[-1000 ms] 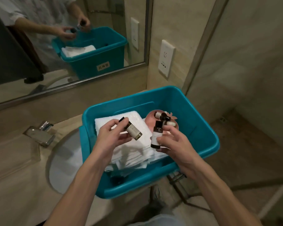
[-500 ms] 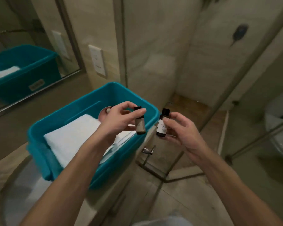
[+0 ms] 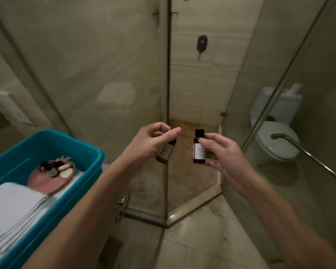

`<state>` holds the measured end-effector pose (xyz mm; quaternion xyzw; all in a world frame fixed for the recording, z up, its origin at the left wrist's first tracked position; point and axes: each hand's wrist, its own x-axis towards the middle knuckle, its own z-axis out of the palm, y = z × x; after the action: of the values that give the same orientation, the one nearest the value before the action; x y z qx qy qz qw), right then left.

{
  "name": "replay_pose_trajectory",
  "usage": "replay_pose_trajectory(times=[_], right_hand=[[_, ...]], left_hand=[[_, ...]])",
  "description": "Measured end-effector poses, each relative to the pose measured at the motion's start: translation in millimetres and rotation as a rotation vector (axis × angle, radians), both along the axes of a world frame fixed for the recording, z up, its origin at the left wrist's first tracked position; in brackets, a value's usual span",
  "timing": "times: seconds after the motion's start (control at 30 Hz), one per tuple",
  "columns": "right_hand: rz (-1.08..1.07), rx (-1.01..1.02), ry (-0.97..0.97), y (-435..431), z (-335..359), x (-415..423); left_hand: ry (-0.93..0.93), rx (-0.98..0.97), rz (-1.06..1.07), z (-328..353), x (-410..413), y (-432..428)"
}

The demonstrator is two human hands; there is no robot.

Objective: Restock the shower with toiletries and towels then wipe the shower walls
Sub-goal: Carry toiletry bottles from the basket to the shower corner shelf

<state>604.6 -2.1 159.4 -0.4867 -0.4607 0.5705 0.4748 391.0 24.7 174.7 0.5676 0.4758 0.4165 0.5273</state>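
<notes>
left hand [image 3: 151, 145], right hand [image 3: 222, 153] swung bottles [image 3: 199, 152] past bin [image 3: 47, 148].

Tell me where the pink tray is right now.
Head view, lower left: the pink tray lies inside the teal bin, next to the white towels, with small toiletries on it.

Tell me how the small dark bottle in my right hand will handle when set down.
Probably light: the right hand pinches the bottle with fingertips alone. Tall and narrow, it may tip if nudged. Round-bodied, it would likely roll lying flat.
</notes>
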Motion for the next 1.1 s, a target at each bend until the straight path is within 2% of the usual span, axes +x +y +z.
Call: replay_pose_trajectory(times=[0.2,0.37,0.6,0.9,1.1], right_hand=[[0.016,-0.001,-0.024,46.4,9.4,104.6],[0.056,-0.021,-0.035,90.8,12.2,153.4],[0.107,-0.042,-0.048,168.8,12.1,178.6],[0.063,-0.039,-0.089,320.3,8.0,198.7],[0.064,0.002,-0.075,423.2,24.6,197.3]], left_hand=[[0.009,-0.059,0.011,10.5,115.3,37.1],[-0.065,-0.107,0.079,13.2,166.9,69.8],[-0.034,-0.119,0.193,12.8,191.0,139.7],[-0.046,-0.087,0.274,-3.5,208.8,302.4],[-0.059,-0.074,0.361,9.3,204.3,392.5]])
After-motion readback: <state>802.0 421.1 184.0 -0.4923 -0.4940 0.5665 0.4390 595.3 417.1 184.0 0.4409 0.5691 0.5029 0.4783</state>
